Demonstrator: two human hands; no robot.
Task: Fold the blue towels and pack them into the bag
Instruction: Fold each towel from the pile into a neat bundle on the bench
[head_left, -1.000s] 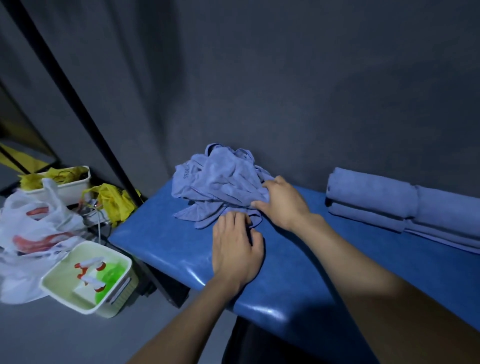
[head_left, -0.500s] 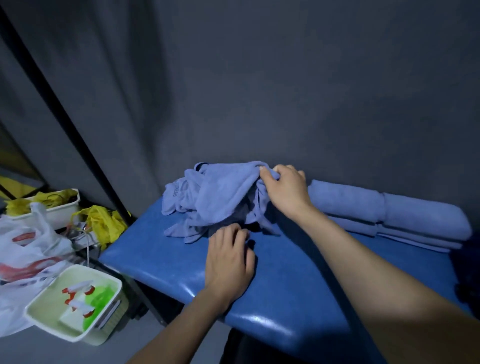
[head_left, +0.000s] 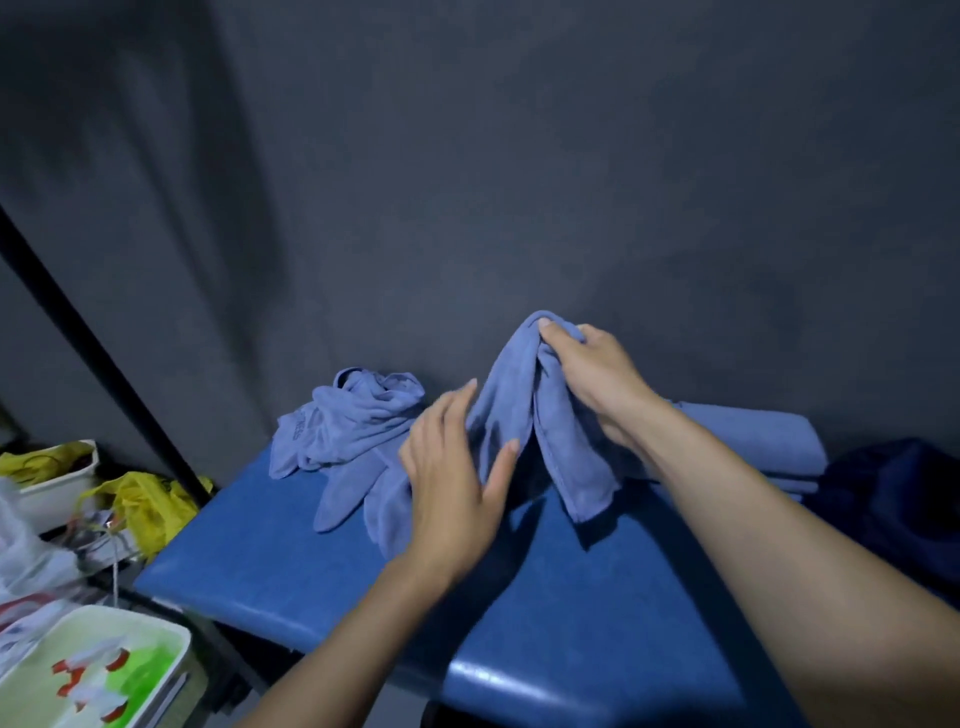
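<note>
My right hand (head_left: 592, 374) grips a blue towel (head_left: 524, 410) by its top and holds it lifted off the blue padded bench (head_left: 571, 597), its ends hanging down. My left hand (head_left: 457, 478) is open, fingers spread, touching the hanging cloth from the left. A crumpled pile of blue towels (head_left: 348, 426) lies at the bench's far left. Rolled or folded blue towels (head_left: 758, 447) lie at the far right against the wall, partly hidden by my right arm. A dark blue bag (head_left: 893, 499) shows at the right edge.
Left of the bench, on the floor, stand a white basket with spray bottles (head_left: 93, 670), a white tub of yellow cloths (head_left: 52, 467), a yellow bag (head_left: 145, 504) and a white plastic bag (head_left: 26, 561). A dark curtain hangs behind, with a black pole (head_left: 104, 358) leaning at the left.
My right hand has pulled one towel up and rightward out of the pile. My left hand has lifted off the bench and come against the hanging towel.
</note>
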